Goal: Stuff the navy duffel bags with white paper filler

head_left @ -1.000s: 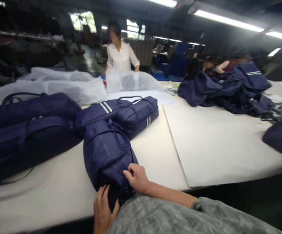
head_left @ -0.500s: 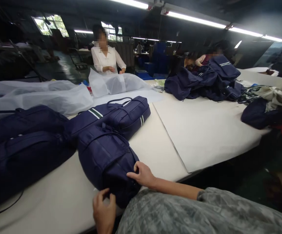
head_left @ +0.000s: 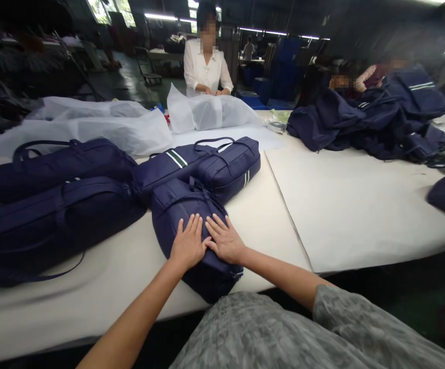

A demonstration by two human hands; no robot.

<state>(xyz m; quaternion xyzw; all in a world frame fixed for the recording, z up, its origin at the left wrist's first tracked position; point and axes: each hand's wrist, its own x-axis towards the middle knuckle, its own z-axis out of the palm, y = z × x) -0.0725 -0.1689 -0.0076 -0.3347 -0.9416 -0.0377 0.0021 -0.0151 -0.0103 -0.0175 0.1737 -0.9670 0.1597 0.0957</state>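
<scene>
A navy blue duffel bag [head_left: 168, 205] lies on the white table [head_left: 110, 302] right in front of me, its near end by the table's front edge. Flat on top of it rests my left hand [head_left: 187, 243], fingers stretched out. My right hand [head_left: 225, 240] lies beside it, also flat with spread fingers, the two thumbs touching or nearly so. Neither hand grips anything. Just beyond, a second navy bag [head_left: 230, 166] with white and green stripes touches the first, and another striped bag [head_left: 161, 166] lies behind them.
More navy bags [head_left: 87, 220] lie at the left, one with a loose strap. Behind them are translucent white plastic bags [head_left: 126, 130]. A co-worker in a white shirt [head_left: 207, 66] stands across the table. A heap of navy bags [head_left: 364, 118] lies at back right, beyond a white sheet [head_left: 345, 205].
Both hands have moved from the bag's near end onto its top and now lie flat with fingers extended. The camera view has turned right and tilted down.
</scene>
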